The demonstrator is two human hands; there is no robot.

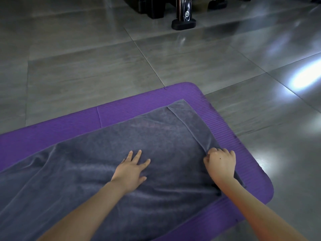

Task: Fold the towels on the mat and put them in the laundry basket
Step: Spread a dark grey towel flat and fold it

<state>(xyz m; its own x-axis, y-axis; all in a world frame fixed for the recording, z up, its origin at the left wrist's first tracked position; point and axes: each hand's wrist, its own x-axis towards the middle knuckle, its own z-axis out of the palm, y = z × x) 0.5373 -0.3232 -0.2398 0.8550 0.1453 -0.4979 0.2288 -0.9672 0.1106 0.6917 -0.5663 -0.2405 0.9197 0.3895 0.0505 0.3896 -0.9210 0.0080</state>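
Fingers (134, 156) of the left hand (131, 173) lie spread and flat on the grey towel (107, 153), palm down, gripping nothing. Fingers of the right hand (220, 164) are curled into a fist, pinching a narrow folded-over strip of the towel's right edge at its near end; that strip runs away from the knuckles toward the towel's far right corner, which lies flat on the mat.

Between the two hands the towel is smooth with only soft ripples. To the left of the left fingers the cloth stretches on toward the picture's left edge, with longer creases running toward the near left corner. Both bare forearms cross the near part of the towel.

Under the towel lies a purple ribbed mat (225, 108), showing as a band beyond the fingertips and as a strip just to the right of the right fist, ending in a rounded corner near the right wrist. A seam or crease crosses the mat beyond the left fingers.

Around the mat is a glossy grey tiled floor (104, 66) with bright reflections to the right of the right hand. Far beyond both hands, at the top, stand the black feet of some furniture (184, 21); what it is cannot be told.
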